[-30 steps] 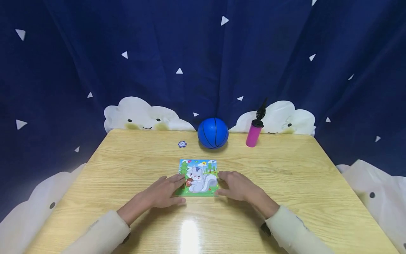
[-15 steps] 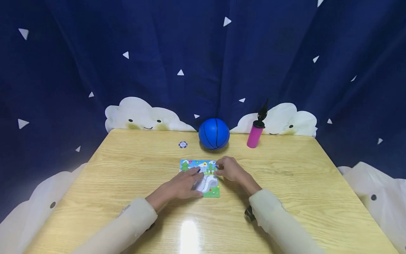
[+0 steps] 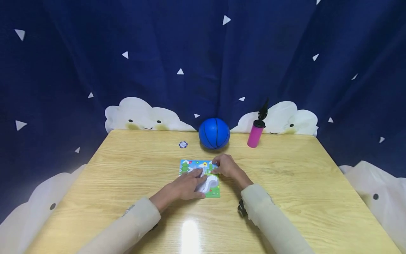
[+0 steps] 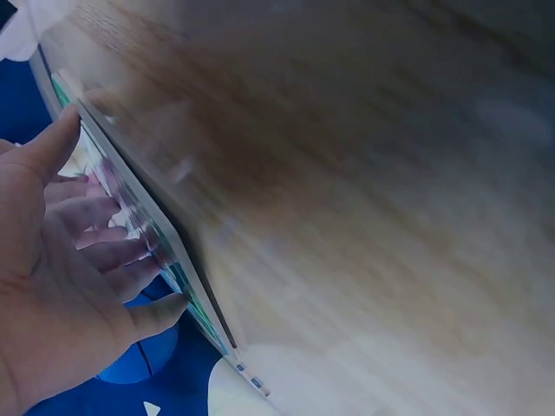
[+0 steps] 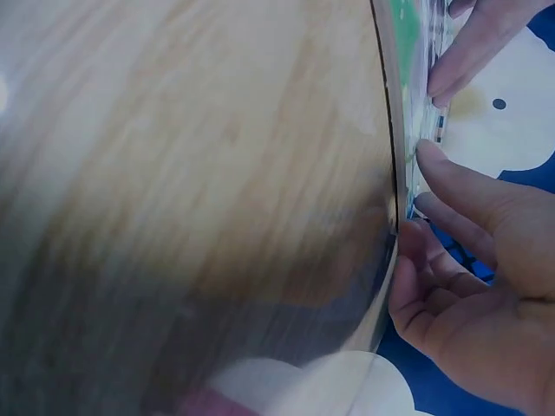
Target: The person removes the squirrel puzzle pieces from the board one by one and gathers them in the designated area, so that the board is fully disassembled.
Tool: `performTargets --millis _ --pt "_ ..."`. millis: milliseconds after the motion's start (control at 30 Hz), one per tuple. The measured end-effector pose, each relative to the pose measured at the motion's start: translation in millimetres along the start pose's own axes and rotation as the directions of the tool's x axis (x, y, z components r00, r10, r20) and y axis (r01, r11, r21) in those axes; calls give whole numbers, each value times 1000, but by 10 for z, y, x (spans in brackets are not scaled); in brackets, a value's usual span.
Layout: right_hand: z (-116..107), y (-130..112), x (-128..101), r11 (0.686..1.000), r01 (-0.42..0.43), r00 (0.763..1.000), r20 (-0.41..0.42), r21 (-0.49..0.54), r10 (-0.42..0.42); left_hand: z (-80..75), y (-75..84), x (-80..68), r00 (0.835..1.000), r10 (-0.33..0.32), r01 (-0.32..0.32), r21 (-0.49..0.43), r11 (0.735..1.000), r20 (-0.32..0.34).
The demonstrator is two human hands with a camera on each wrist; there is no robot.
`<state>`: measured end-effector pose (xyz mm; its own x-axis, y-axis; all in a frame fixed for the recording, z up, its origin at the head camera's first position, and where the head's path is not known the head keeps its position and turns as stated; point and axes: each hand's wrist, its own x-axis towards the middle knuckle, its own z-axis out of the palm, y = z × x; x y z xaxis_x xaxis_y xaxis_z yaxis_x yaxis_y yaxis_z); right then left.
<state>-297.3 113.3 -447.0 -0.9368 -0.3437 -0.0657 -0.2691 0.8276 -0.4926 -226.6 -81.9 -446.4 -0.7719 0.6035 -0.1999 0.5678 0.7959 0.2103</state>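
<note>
A thin board with a squirrel picture point(image 3: 213, 183) lies flat on the wooden table, its green lower edge toward me. My left hand point(image 3: 187, 185) rests on the picture with fingers spread, covering most of the squirrel. In the left wrist view, the left hand's fingers point(image 4: 113, 251) reach straight across the board's face. At the upper right corner, my right hand point(image 3: 227, 165) grips the board's edge between thumb and bent fingers. The right wrist view shows the right hand point(image 5: 486, 277) with its thumb on the picture side and other fingers curled at the board's edge.
Behind the board sits a blue basketball point(image 3: 214, 133). A pink hand pump point(image 3: 255, 135) with a black top stands to its right. A blue-and-white poker chip point(image 3: 183, 144) lies left of the ball. A dark blue curtain point(image 3: 152, 53) hangs beyond the table point(image 3: 285, 176).
My left hand has slid right onto the middle of the picture. My right hand has moved up from the right edge to the upper right corner and bent its fingers there.
</note>
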Motion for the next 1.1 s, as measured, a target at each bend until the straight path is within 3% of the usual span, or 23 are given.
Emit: performTargets --millis 400,667,900,1100 --pt "-70 -22 108 993 41 993 117 -114 -27 -6 13 2 1000 -9 8 40 999 16" --pt "-105 -53 146 997 -32 984 173 -73 44 -8 20 7 1000 -7 7 39 999 22" --pt "-103 -64 137 999 -37 990 137 -38 41 -15 17 2 1000 -8 7 42 999 21" --pt "-33 -29 139 991 -90 995 53 99 85 -5 24 13 999 -28 27 23 999 41"
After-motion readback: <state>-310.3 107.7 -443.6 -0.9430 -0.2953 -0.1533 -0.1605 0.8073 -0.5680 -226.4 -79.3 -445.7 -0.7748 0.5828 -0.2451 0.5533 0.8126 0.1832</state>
